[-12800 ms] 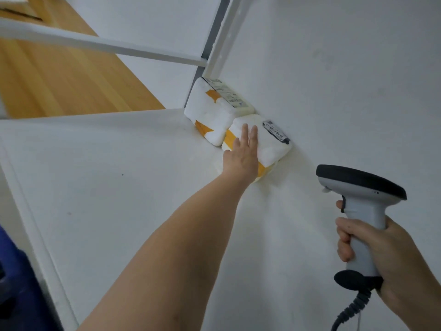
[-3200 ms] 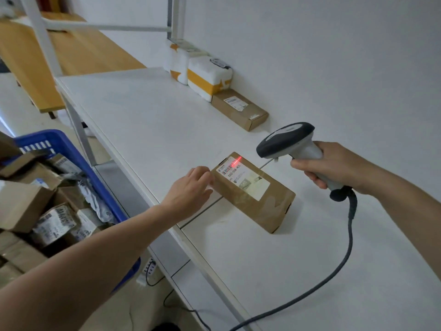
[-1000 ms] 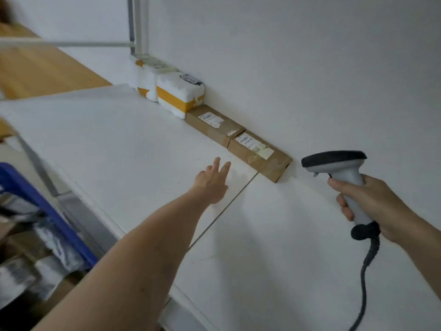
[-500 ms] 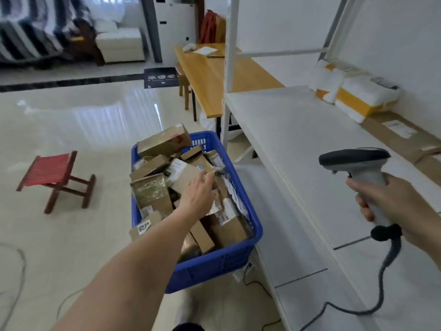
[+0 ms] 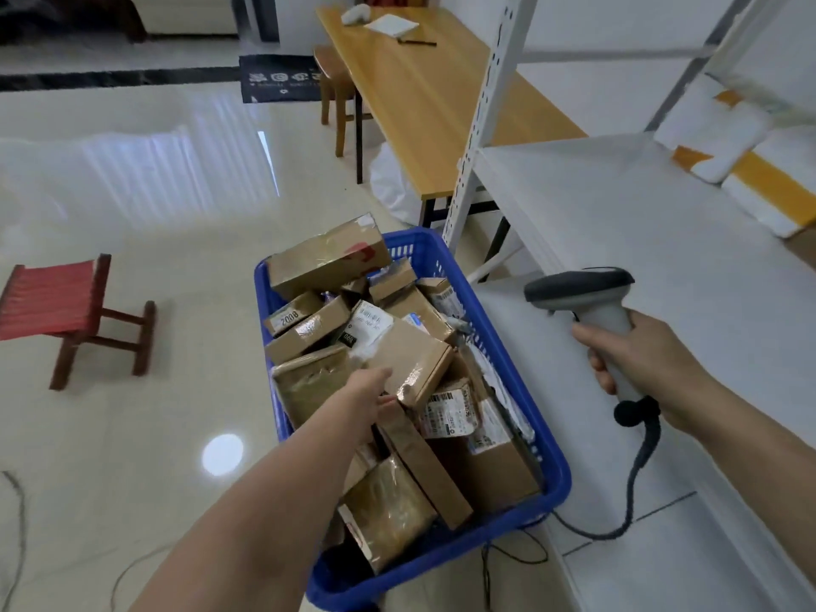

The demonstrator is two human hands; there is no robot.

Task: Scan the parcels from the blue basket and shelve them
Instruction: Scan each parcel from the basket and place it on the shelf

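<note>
Since half a second ago the left hand (image 5: 375, 393) has been lowered from above the heap onto a small brown cardboard box (image 5: 413, 362) near the middle of the blue plastic basket (image 5: 549, 457). The box's near edge is now pinched between the thumb on top and the fingers curled beneath. A grey handheld barcode scanner (image 5: 583, 293) is clamped by its handle in the right hand (image 5: 640, 368), with its head turned toward the basket, and no beam is seen. The step in hand is judged to be the picking of the next parcel, which is neither scanned nor shelved yet. For the next move the box probably has to be lifted clear of the parcels crowded against it. It then has to be turned until a label is shown, since none is seen on its upper face, and brought in front of the scanner. The basket is set on the floor just beside the white metal shelf (image 5: 618, 240) and is heaped past its rim with brown cardboard boxes of mixed sizes, plastic-wrapped packets and white-labelled parcels. A long taped brown box (image 5: 329, 258) is rested across the far rim. White padded parcels with orange bands (image 5: 746, 170) are seen, blurred, at the back of the shelf.
</note>
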